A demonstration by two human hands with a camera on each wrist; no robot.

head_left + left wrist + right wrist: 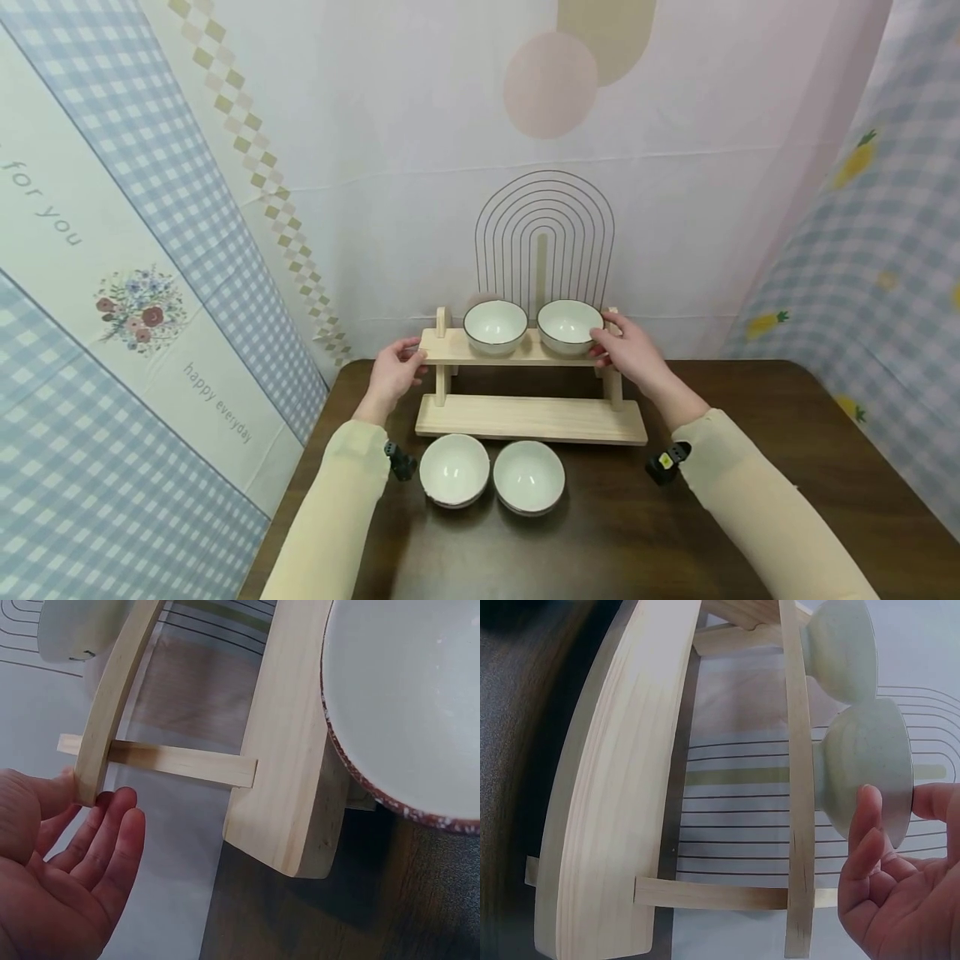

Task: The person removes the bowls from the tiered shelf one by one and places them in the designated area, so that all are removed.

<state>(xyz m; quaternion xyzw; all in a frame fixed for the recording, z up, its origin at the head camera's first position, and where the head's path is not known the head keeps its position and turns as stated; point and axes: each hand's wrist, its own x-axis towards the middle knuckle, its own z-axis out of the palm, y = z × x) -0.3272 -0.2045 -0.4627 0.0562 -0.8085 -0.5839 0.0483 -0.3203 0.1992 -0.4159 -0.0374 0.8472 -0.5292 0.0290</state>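
A two-tier wooden rack (pixel 528 418) stands on the table with two white, dark-rimmed bowls side by side on its upper board. My right hand (pixel 636 357) holds the right-hand bowl (pixel 568 321) by its side; in the right wrist view the thumb is at the rim and the fingers (pixel 866 855) lie against the outer wall. The left bowl (pixel 495 323) sits close beside it. At the board's other end, my left hand (pixel 393 372) pinches the corner of the upper board (pixel 112 697) between thumb and fingers.
Two more white bowls stand on the dark table (pixel 600 533) in front of the rack, a left one (pixel 454 471) and a right one (pixel 528 477). A printed cloth (pixel 420 242) hangs right behind the rack, and checked cloth (pixel 870 275) hangs at the sides.
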